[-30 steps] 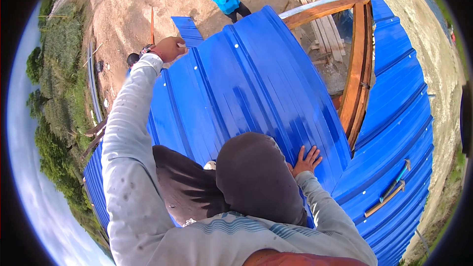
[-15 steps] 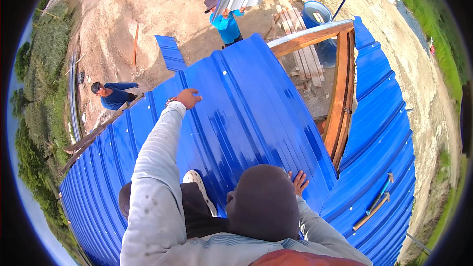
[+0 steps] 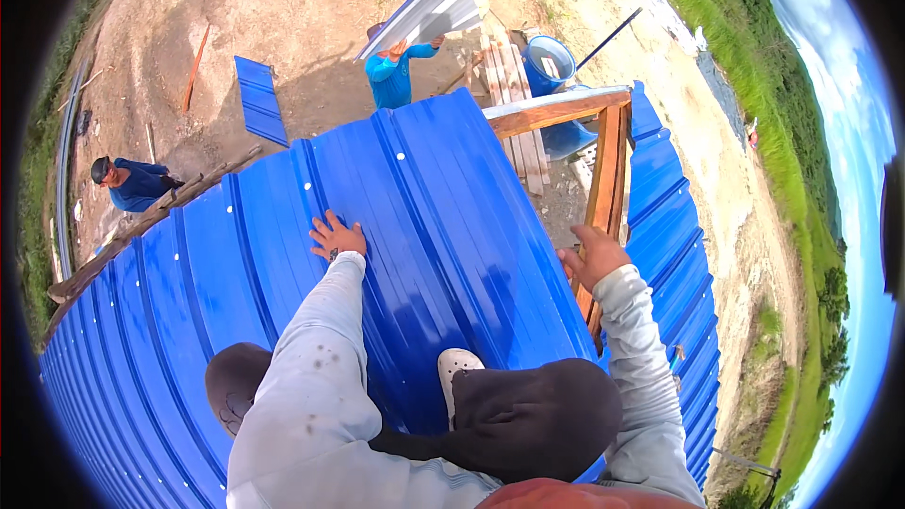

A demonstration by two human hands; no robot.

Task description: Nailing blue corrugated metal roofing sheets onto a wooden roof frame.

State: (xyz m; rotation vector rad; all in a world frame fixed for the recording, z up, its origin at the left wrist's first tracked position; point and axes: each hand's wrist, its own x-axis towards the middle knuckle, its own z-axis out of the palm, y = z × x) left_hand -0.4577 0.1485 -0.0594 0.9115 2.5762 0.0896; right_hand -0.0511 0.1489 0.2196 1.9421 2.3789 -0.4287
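Note:
My left hand (image 3: 337, 238) lies flat on the blue ribbed roofing sheet (image 3: 452, 217), fingers spread. At the sheet's right edge, beside the wooden frame (image 3: 606, 174), my right hand (image 3: 600, 256) curls its fingers on the edge; the fingertips are partly hidden. The sheet is laid over the roof, with white-headed fasteners along its ribs. My dark-clad knee (image 3: 537, 415) and a white clog (image 3: 457, 372) rest on it.
The frame borders an opening in the roof; planks (image 3: 514, 104) and a blue barrel (image 3: 549, 64) stand below. A person in light blue (image 3: 391, 80) holds up a metal sheet (image 3: 424, 9). Another person in dark blue (image 3: 139, 184) stands left, beyond a rough pole (image 3: 141, 223).
My left hand has drawn back and settled flat on the sheet. My right hand has moved forward to the sheet's edge by the frame. The view has turned right.

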